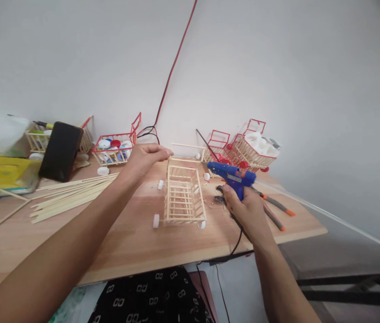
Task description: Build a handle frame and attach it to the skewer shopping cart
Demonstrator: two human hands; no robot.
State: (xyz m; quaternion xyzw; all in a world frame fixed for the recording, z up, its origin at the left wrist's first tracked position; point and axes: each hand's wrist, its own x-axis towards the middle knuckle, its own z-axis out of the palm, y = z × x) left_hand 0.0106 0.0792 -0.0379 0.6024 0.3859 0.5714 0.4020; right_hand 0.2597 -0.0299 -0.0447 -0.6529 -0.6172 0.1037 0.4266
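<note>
Nearest, the right hand (pixel 249 211) is closed around a blue glue gun (pixel 232 176) beside the stick-built cart (pixel 183 195) standing mid-bench (pixel 132 242), while the left hand (pixel 146 157), fingertips pinched together on nothing visible, hovers over its far rim, apparently mid-gluing.

Wooden table (pixel 136 242) with stick cart (pixel 183 196), sticks (pixel 72 194), pliers (pixel 274 208)

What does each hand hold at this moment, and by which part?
The right hand holds the blue glue gun by its grip. The left hand pinches the top back corner of the unpainted stick cart; the exact contact is hard to see.
</note>
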